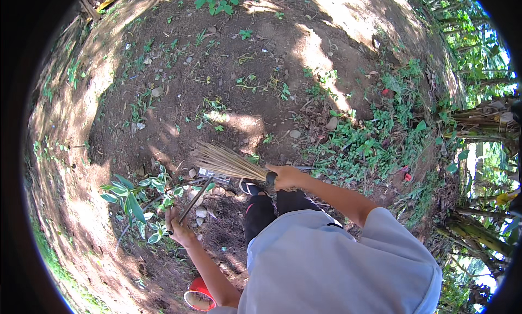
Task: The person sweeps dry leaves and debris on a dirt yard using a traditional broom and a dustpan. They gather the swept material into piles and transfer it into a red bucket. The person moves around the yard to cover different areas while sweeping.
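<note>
My right hand [283,177] grips the bound end of a stick broom [232,161], whose thin bristles fan out to the left. In my left hand [181,227] is a dark, slim rod [196,199], slanting up to the right. The rod's upper end meets or overlaps a grey, metal-looking object [214,176] on the ground; whether they are joined I cannot tell. Bristles partly hide that object. Right beside my left hand grows a plant with white-edged leaves [134,201].
A red bucket [200,293] stands below my left forearm. Stones [201,211] lie near my sandalled foot [251,187]. Low green weeds [363,144] cover soil at the right, with thick plant trunks [485,120] beyond. Small weeds [214,110] and stones dot the bare soil ahead.
</note>
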{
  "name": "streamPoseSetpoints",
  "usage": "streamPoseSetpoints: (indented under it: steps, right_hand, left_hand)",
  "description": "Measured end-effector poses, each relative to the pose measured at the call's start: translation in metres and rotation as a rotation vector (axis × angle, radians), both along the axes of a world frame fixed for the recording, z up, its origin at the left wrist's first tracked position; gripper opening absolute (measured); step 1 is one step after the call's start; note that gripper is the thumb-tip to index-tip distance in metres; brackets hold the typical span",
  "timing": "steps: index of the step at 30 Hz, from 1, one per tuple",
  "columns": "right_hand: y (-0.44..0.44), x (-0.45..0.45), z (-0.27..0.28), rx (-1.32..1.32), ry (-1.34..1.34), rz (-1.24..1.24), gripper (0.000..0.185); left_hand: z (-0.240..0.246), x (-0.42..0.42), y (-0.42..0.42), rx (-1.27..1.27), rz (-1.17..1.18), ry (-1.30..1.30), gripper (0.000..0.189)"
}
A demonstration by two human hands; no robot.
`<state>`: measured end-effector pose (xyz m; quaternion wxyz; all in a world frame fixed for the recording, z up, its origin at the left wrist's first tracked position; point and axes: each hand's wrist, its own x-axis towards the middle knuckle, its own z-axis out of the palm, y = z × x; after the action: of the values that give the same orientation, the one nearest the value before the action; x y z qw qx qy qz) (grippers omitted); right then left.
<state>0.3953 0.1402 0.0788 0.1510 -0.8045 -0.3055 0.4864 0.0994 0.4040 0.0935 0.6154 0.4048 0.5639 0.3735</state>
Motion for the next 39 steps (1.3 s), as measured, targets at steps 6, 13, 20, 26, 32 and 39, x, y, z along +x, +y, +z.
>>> streamPoseSetpoints:
  steps: [6, 13, 20, 26, 32, 39]
  right_hand:
    - [-0.12, 0.021, 0.014, -0.096, -0.217, -0.182, 0.072]
    - [-0.246, 0.036, 0.0, -0.222, -0.164, -0.586, 0.074]
    - [-0.294, 0.026, -0.029, 0.021, 0.08, -0.974, 0.073]
    - [-0.328, 0.069, -0.083, -0.034, 0.568, -1.334, 0.07]
    - [-0.376, 0.121, -0.052, -0.095, 0.348, -1.348, 0.068]
    - [-0.378, 0.086, -0.015, 0.04, 0.236, -1.116, 0.072]
  left_hand:
    - [0.035, 0.024, -0.014, 0.032, -0.082, 0.035, 0.044]
    - [0.056, 0.083, -0.033, 0.049, -0.247, -0.043, 0.045]
    - [0.06, 0.144, -0.086, -0.032, -0.278, -0.051, 0.048]
    - [0.053, 0.177, -0.138, -0.047, -0.359, -0.08, 0.044]
    - [0.028, 0.189, -0.175, -0.055, -0.527, -0.042, 0.039]
    - [0.012, 0.195, -0.215, -0.111, -0.484, 0.009, 0.041]
